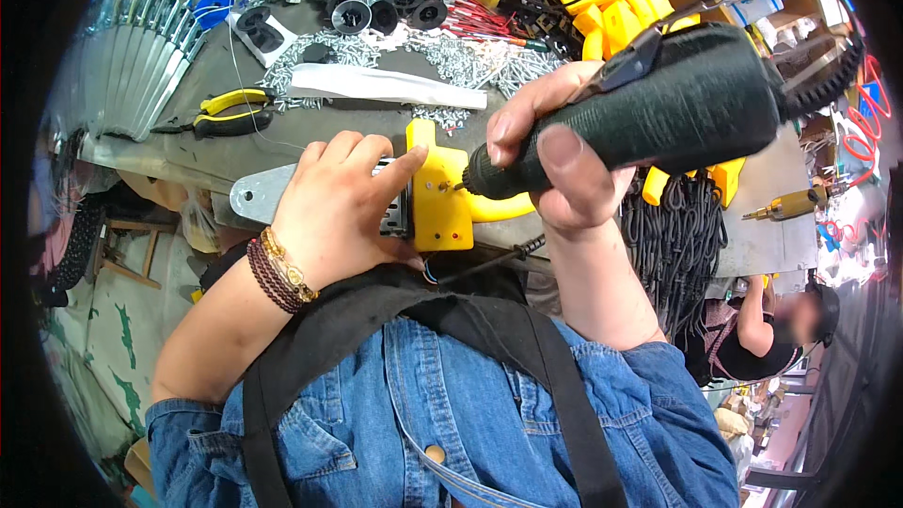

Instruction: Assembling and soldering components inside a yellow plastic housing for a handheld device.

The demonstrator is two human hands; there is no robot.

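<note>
My left hand (343, 202) is closed on a yellow plastic tool housing (442, 212), fingers over its left side and thumb at the lower edge. A flat grey metal bar (263, 196) with a hole near its rounded end juts out to the left under this hand. A curved yellow handle extends from the housing's right side, and a black cord (494, 259) runs below it. My right hand (574, 179) grips a black electric screwdriver (658, 108), tilted down to the left. Its tip is at a screw spot on the housing; whether it touches, I cannot tell.
Yellow-and-black pliers (226, 115), a white strip (386, 85) and heaps of screws (329, 55) lie beyond my hands. Metal blades (150, 56) fan out at left. Yellow housings (621, 14) and bundled black cords (673, 245) are at right, near another person (762, 329).
</note>
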